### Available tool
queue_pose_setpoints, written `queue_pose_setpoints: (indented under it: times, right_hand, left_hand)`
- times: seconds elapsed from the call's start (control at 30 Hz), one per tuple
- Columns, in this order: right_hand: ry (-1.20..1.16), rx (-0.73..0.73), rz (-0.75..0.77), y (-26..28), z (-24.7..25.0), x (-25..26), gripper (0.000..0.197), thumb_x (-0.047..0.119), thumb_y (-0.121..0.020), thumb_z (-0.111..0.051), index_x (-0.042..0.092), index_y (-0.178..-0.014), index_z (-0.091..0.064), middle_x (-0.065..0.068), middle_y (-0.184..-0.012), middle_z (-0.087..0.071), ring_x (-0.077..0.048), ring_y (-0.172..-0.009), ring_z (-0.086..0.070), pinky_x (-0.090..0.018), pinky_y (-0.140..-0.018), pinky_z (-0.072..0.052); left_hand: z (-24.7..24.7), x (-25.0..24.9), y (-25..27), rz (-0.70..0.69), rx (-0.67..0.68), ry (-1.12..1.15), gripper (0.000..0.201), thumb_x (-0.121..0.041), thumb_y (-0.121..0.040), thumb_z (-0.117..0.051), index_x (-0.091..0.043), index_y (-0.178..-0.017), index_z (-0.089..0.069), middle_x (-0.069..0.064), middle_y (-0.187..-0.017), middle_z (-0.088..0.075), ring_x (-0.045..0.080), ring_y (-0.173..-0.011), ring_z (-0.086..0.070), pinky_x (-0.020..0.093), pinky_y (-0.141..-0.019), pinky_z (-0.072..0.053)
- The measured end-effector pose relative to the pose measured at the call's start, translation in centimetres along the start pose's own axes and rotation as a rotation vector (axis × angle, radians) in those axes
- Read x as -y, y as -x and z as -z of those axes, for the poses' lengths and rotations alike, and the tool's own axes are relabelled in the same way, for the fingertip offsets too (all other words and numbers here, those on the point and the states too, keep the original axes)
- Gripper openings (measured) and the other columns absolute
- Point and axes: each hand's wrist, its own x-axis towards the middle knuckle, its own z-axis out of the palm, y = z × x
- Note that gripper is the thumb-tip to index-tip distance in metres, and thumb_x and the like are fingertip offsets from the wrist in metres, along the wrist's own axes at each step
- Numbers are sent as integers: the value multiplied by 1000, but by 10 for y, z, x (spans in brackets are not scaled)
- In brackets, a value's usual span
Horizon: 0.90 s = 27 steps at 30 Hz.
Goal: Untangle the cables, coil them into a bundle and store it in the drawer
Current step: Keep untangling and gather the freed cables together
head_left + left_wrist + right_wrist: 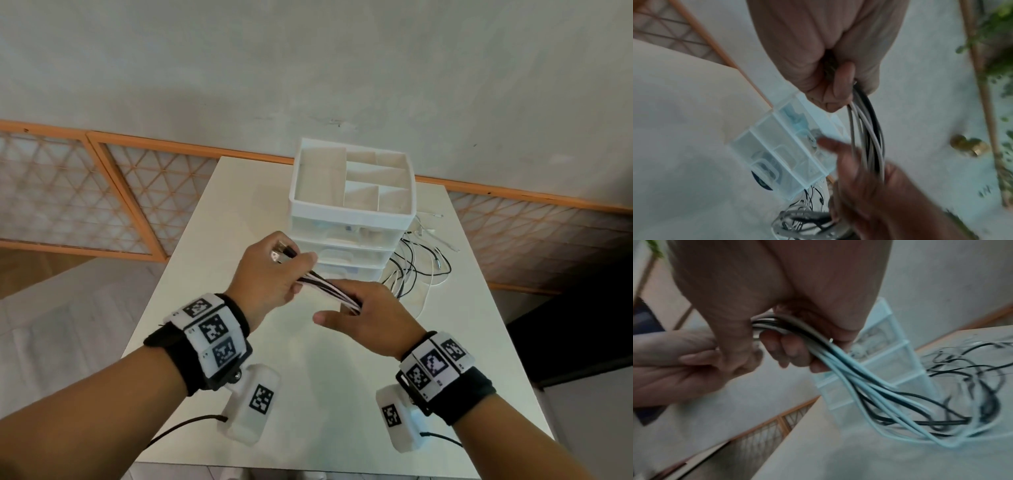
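Where both hands meet above the white table [239, 212], the cables [327, 289], black and white, run straight from upper left to lower right. Left hand [270, 274] clenches the plug ends; right hand [366, 318] curls round the strands. Loose lengths lie tangled beside the translucent plastic drawer unit [352, 219]. Grey wall behind.

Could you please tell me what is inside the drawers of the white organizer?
The drawer unit has translucent fronts; bluish and dark shapes show through, too blurred to identify. All drawers appear closed.
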Motion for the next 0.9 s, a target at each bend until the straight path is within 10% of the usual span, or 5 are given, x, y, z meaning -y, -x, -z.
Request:
queue_pose_setpoints:
  times: [0.13, 0.23, 0.4, 0.67, 0.9]
  right_hand:
    - [37, -78, -40, 0, 6, -15, 13, 23, -87, -75, 25, -100, -79, 3, -65, -67, -7, -52, -52, -31, -56, -52]
    - [102, -50, 22, -4, 1, -8, 8, 19, -87, -75, 19, -93, -80, -1, -74, -74, -15, -63, -62, -27, -64, -49]
    - [112, -14, 96, -10, -7, 8, 6, 14, -87, -74, 16, -86, -79, 6, -73, -75, -6, -65, -65, -20, -65, -49]
    - [-81, -50, 18, -4, 10, 0, 17, 16, -78, -78, 17, -89, -65, -2, -86, -76, -26, -78, -71, -43, -74, -59]
    - [-86, -305, 24, -4, 29, -4, 23, 10, -74, -86, 18, -72, -64, 13, -61, -58, -6, -54, -51, -20, -56, -44]
  left_hand:
    - [17, 13, -2, 280, 137, -167, 43, -42, -83, -74, -6, -99, -56, 14, -83, -68, 24, -63, -63, 37, -64, -59]
    - [16, 16, -4, 142, 87, -582, 62, -68, -85, -52, -17, -120, -54, 0, -116, -62, 20, -104, -61, 39, -96, -48]
    - [-13, 1, 3, -133, 279, -617, 69, -78, -86, -28, -22, -90, -67, -5, -86, -71, 15, -83, -66, 28, -79, -50]
    - [-12, -5, -2, 9, 286, -657, 69, -61, -98, -30, -8, -76, -68, -4, -53, -52, 11, -43, -44, 24, -49, -36]
    - [-2, -8, -2, 216, 382, -533, 44, -43, -102, -40, -10, -77, -56, 1, -59, -45, 15, -45, -29, 22, -42, -25]
